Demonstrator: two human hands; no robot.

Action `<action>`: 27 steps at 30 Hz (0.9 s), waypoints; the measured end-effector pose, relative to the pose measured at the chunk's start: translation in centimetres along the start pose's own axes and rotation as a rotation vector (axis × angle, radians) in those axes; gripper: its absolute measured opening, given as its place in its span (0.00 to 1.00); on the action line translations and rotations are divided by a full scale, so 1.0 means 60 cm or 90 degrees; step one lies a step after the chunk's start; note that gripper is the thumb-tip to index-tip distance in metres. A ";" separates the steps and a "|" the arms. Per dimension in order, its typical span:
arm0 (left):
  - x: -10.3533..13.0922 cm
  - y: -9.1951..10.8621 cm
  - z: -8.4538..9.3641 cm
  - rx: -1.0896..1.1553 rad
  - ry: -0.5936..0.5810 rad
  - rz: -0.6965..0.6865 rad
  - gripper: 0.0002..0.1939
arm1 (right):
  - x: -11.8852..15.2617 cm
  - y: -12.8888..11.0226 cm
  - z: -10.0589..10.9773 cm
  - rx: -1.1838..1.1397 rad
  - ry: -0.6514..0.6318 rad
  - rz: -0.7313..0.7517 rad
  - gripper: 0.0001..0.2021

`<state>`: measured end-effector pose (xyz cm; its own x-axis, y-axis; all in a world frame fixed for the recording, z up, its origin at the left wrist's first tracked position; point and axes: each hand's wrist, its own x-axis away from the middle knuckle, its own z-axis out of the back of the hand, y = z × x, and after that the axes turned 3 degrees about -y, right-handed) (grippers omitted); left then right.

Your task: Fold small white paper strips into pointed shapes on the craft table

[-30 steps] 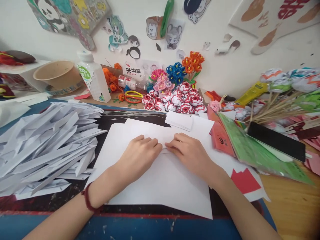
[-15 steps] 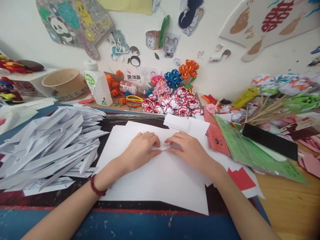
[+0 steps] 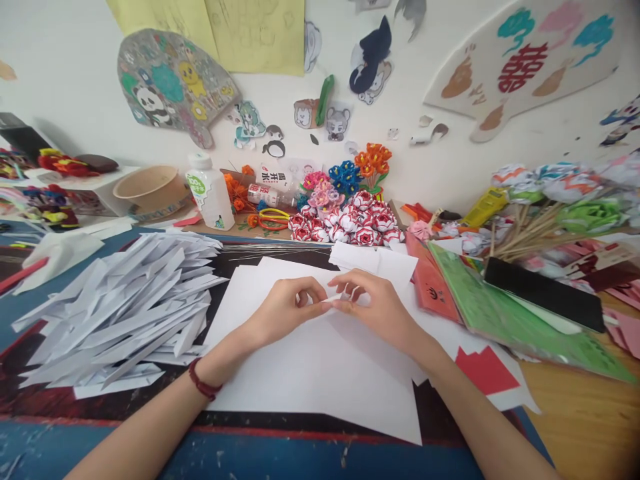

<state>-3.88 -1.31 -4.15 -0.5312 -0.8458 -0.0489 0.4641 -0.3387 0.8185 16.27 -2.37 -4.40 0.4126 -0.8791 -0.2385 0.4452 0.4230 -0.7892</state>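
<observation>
My left hand (image 3: 290, 305) and my right hand (image 3: 377, 308) meet above large white paper sheets (image 3: 310, 373). Between their fingertips they pinch a small white paper piece (image 3: 334, 299), partly hidden by the fingers. Left of the sheets lies a big heap of folded white paper strips (image 3: 135, 300). Smaller white paper pieces (image 3: 360, 259) rest at the top edge of the sheets. A dark red bracelet circles my left wrist.
Behind stand a white bottle (image 3: 209, 193), a tan bowl (image 3: 147, 187) and red-white paper flowers (image 3: 367, 220). At right are a green packet (image 3: 530, 313), a black phone (image 3: 545, 293), wrapped flowers on sticks (image 3: 525, 227) and red paper (image 3: 487, 370).
The camera view has tilted up and shifted left. My fingertips have come closer together around the small paper piece, which appears lifted a little.
</observation>
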 end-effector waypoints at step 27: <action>0.000 0.008 -0.003 0.081 0.094 0.024 0.09 | -0.004 0.004 -0.011 -0.242 -0.079 -0.116 0.08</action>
<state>-3.51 -1.54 -3.84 -0.4013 -0.9112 -0.0932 0.3827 -0.2592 0.8868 15.75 -2.22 -4.88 0.4570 -0.8891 -0.0239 0.2055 0.1317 -0.9698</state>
